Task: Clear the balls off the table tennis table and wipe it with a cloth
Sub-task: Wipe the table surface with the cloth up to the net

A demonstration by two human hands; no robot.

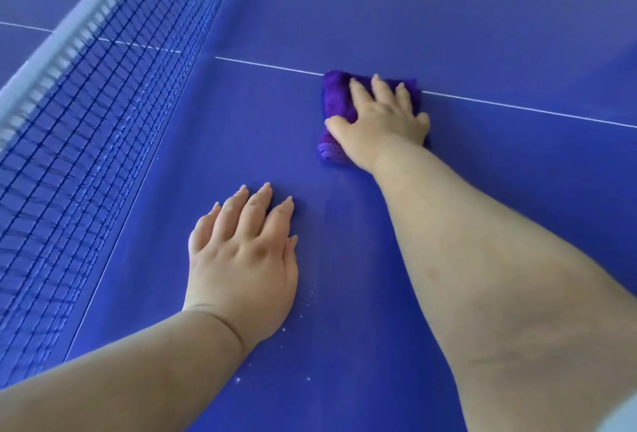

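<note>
Bright, even light, perhaps daylight, soft sheen on the table (448,18), net (103,87) motion-blurred, wide-angle edge bending

Open blue table (482,18) stretches ahead and to the right of the cloth (336,100) — the net (103,114) walls off the left side, just beside the flat left hand (241,259).

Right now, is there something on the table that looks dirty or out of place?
Yes. Small white specks lie scattered on the blue table beside the left hand, like crumbs or dust not yet wiped. The right hand presses the purple cloth farther away, on the white line. No balls show.
</note>
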